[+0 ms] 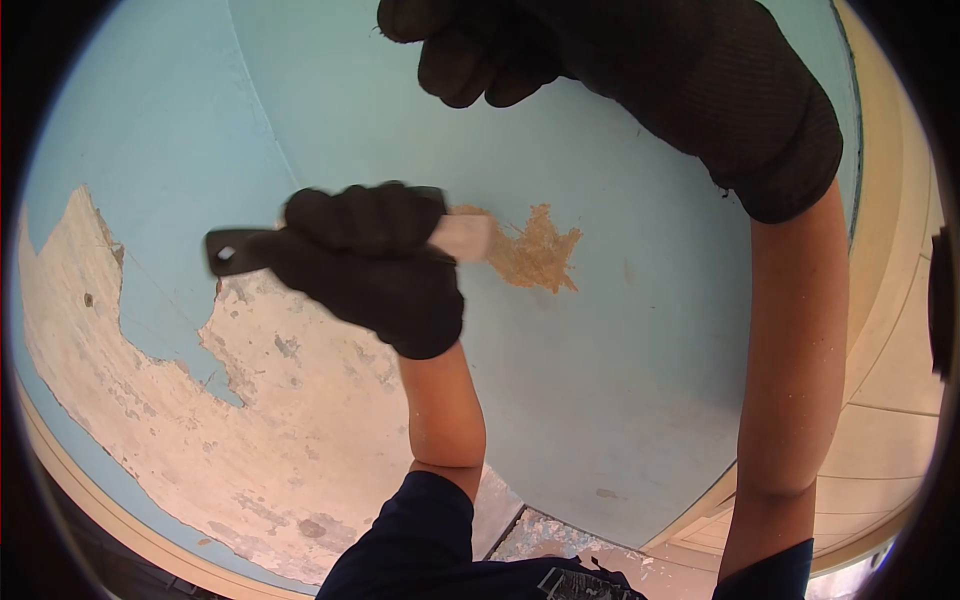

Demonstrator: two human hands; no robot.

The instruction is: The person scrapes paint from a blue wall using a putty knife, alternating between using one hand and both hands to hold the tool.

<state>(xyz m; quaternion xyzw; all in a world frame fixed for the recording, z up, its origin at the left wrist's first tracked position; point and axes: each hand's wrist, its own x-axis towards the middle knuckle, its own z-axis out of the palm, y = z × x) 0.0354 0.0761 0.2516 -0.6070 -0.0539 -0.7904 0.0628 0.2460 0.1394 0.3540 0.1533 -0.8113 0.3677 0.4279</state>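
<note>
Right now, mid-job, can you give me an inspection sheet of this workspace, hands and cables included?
Surface: blue wall; large, ragged pale area at lower left, smaller brown patch near the middle.
Job's things: scraper, blade by the brown patch's left side; wall contact can't be confirmed.
Clutter: pale flakes scattered at the bottom of the view.
Hands: gloved left hand closed around the scraper's handle; gloved right hand up top, fingers curled, partly out of frame, grip unclear.
Cables: nothing seen.
Surroundings: cream surface with seams at right.
</note>
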